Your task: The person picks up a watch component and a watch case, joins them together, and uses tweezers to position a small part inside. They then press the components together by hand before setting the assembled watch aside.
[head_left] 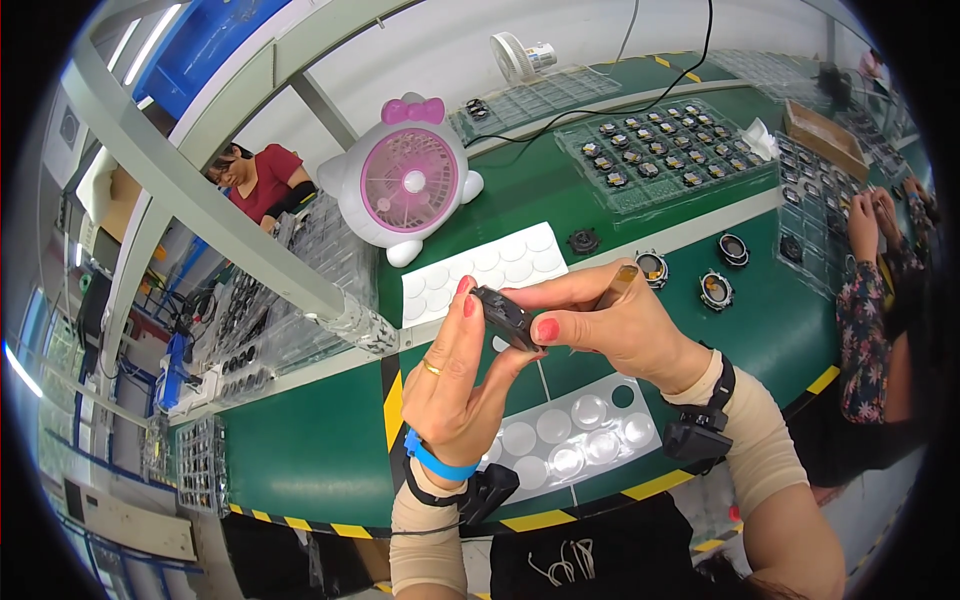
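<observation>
Black round casing [505, 318] is held up edgewise over the green surface [300, 450], seen just past the near edge of the white sheet of round stickers [488, 262]. Both hands have it in a closed pinch: the left hand [450, 380] has fingertips against its far left side and the thumb at its lower end, while the right hand [640, 330] sets thumb and forefinger on the opposite side. Whether the thumbs are pressing or only steadying cannot be told. Working well here probably means holding by the rim, off the flat faces, with even force from both sides so that the casing does not tilt or slip; resting the wrists lower might steady it. Nearer the wearer than the sticker sheet lies a clear sheet of round films [560, 440], best left untouched by the forearms. Right of the sticker sheet sit loose ring-shaped housings [716, 290]; beyond it, to the right, is a clear tray of small assemblies [640, 203], and behind it stands a pink-and-white fan [412, 180].
</observation>
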Demonstrator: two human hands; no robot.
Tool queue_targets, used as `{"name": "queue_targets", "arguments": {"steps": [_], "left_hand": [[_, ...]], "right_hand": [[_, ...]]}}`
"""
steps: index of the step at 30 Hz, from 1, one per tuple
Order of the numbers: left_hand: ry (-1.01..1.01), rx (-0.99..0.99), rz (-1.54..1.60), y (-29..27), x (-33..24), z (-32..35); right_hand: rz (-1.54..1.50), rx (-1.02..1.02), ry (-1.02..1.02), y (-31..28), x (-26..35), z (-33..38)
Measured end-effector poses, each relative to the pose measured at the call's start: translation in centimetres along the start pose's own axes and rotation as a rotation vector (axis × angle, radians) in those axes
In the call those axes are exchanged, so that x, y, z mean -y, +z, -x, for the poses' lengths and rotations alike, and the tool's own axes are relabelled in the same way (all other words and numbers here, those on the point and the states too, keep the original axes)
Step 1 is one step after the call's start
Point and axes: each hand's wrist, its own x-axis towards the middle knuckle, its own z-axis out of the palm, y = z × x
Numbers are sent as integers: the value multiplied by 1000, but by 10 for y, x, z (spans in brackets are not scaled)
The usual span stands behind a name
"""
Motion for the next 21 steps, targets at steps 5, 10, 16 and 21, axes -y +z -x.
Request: {"name": "queue_targets", "arguments": {"steps": [5, 10, 16, 21], "left_hand": [[-41, 5, 17, -2, -2, 0], [74, -28, -53, 1, 6, 1], [-17, -80, 279, 13, 9, 2], [127, 118, 267, 12, 7, 4]], "right_hand": [[-4, -25, -44, 3, -5, 0], [-1, 6, 3, 2, 5, 1], [237, -69, -100, -5, 11, -4], [204, 113, -57, -19, 17, -5]]}}
